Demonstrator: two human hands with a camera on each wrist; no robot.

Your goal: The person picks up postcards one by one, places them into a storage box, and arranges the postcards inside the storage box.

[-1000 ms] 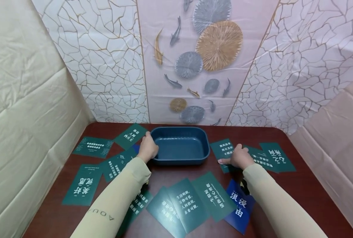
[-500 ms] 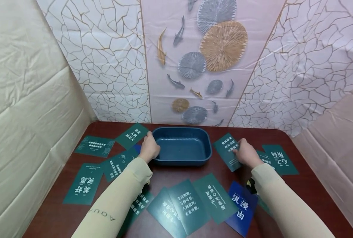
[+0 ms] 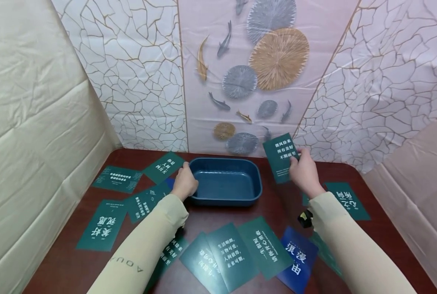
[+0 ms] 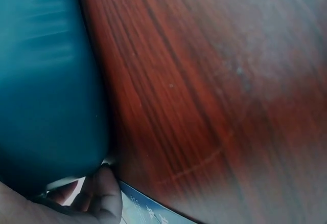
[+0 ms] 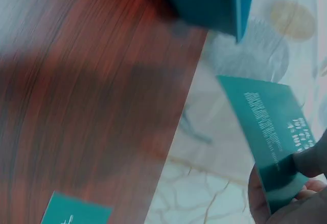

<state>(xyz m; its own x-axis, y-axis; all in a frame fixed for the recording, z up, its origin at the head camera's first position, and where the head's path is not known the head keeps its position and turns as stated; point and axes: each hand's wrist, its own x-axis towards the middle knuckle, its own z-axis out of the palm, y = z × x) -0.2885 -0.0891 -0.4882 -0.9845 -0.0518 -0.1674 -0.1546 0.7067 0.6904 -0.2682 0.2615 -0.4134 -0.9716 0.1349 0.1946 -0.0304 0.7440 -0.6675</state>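
My left hand [image 3: 184, 183] holds the left side of a dark blue rectangular tray [image 3: 223, 202] near the back of the table. Up close in the left wrist view, its fingers curl at the bottom of the tray wall [image 4: 46, 101]. To the right of the tray, my right hand [image 3: 306, 173] pinches a green card with white writing [image 3: 278, 158] by its edge, held up off the table and tilted. The thumb lies across the face of this green card [image 5: 265, 127] in the right wrist view, below the tray [image 5: 204, 1].
Several green cards lie to the left, among them one by the table edge [image 3: 102, 228]. More overlap at the front middle, including a green card [image 3: 228, 255] and a blue card [image 3: 299, 259]. Another green card [image 3: 348, 200] lies far right. A patterned cloth [image 3: 148, 81] hangs behind the table.
My right hand has slid the green card off the cards on the right, gripped it and lifted it up from the table. My left hand stays at the tray.
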